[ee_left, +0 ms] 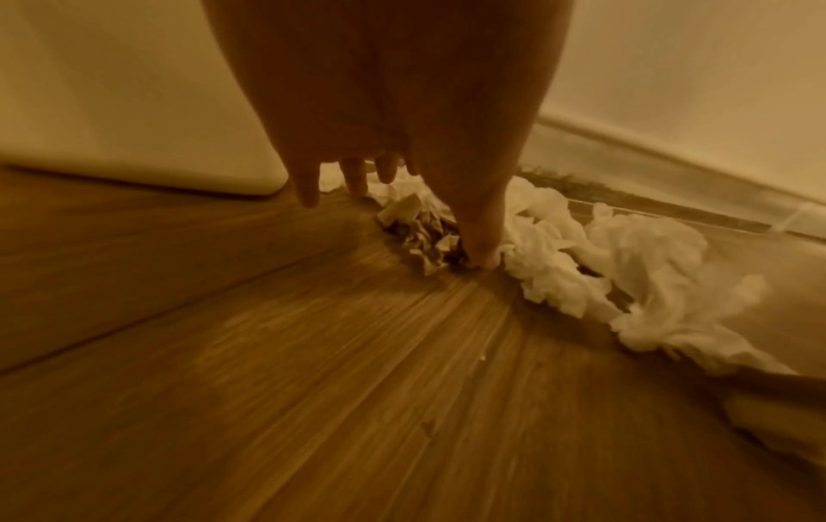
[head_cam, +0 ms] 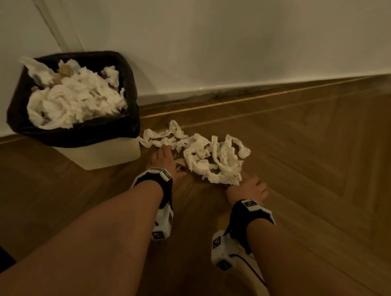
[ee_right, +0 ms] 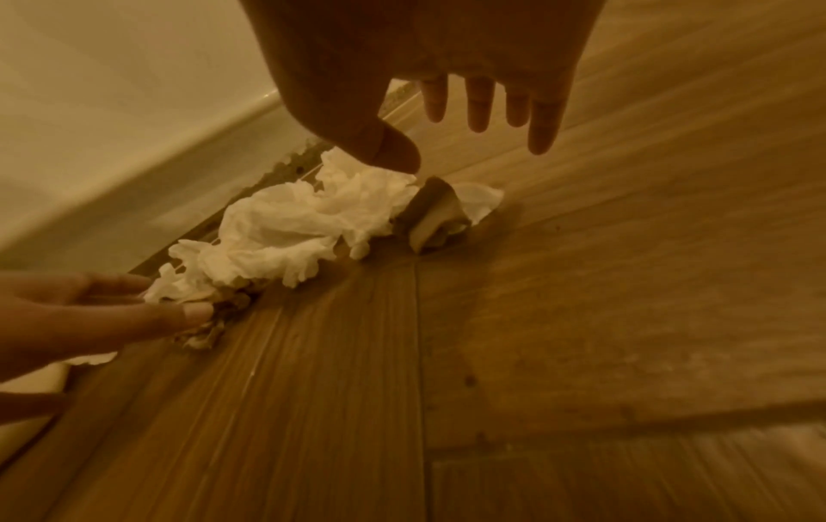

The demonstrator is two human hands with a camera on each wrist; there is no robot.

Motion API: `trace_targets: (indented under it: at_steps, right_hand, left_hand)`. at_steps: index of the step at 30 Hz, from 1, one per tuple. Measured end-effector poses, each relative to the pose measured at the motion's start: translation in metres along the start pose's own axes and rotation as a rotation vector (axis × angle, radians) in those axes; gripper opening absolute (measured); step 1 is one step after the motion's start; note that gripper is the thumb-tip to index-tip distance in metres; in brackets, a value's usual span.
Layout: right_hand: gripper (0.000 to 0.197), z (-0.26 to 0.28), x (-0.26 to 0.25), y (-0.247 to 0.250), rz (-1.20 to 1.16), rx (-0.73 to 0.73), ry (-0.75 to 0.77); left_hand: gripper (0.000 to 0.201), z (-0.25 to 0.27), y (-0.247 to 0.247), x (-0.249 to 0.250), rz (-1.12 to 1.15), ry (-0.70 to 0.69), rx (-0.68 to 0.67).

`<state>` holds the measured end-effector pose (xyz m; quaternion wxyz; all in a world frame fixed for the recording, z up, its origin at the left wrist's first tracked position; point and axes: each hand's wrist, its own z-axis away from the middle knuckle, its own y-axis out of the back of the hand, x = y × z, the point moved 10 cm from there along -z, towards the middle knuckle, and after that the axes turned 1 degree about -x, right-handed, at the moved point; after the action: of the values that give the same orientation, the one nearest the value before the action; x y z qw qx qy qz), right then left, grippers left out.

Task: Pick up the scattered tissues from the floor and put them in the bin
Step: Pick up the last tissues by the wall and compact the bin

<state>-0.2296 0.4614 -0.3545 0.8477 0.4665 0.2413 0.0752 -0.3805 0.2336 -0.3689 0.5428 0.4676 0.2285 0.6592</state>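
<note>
White tissues on floor: a crumpled heap point(head_cam: 209, 156) lies on the wooden floor point(head_cam: 308, 187) just right of the bin, near the skirting of the wall point(head_cam: 228, 40); strips trail toward the bin's base.
Bin: a pale bin point(head_cam: 104, 153) lined with a black bag point(head_cam: 67, 128) folded over its rim, standing in the corner against the wall.
Bin contents: heaped with crumpled white tissues point(head_cam: 76, 97), reaching rim level; a brownish scrap shows among them at the back.
Left hand: the left hand point(head_cam: 163, 161) is at the heap's left edge, fingers spread and fairly straight, thumb tip down on the floor beside a crumpled brownish scrap point(ee_left: 424, 236); nothing gripped.
Right hand: the right hand point(head_cam: 250, 186) is at the heap's near right edge, fingers apart and extended, thumb above the tissues; nothing held.
Wrist units: black-and-white camera bands point(head_cam: 155, 177) on both wrists carry square printed markers; no readable writing.
Brown piece: a small tan object point(ee_right: 429, 219) sits among the tissues.
</note>
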Motion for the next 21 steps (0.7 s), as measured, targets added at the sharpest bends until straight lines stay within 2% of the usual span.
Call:
trace_targets:
  at_steps: [2,7,11,14,17,19,21]
  right_hand:
    - [0.069,0.001,0.004,-0.005,0.022,-0.022,0.002]
    - [0.064,0.004,0.018,-0.008,0.056,-0.023,-0.018]
    - [0.06,0.003,0.016,-0.009,0.105,0.002,0.036]
    - [0.076,-0.003,0.013,-0.013,0.103,-0.01,0.084]
    - [0.092,-0.007,0.007,-0.027,0.124,-0.09,0.113]
    - [0.084,-0.009,0.006,-0.036,0.148,-0.122,0.112]
    - [0.067,-0.007,0.007,-0.041,0.137,-0.17,0.086]
  left_hand:
    - [0.091,-0.005,-0.007,-0.004,-0.018,0.025,-0.023]
    - [0.054,-0.009,-0.012,0.0,-0.146,-0.009,-0.011]
    - [0.05,0.0,-0.027,0.01,-0.059,0.022,-0.057]
    - [0.049,0.01,-0.032,0.006,0.092,0.078,-0.033]
    - [0.052,0.017,-0.026,0.002,0.153,0.099,0.023]
    - [0.052,0.018,-0.017,0.001,0.213,0.09,0.076]
    - [0.052,0.018,-0.012,0.0,0.286,0.076,0.078]
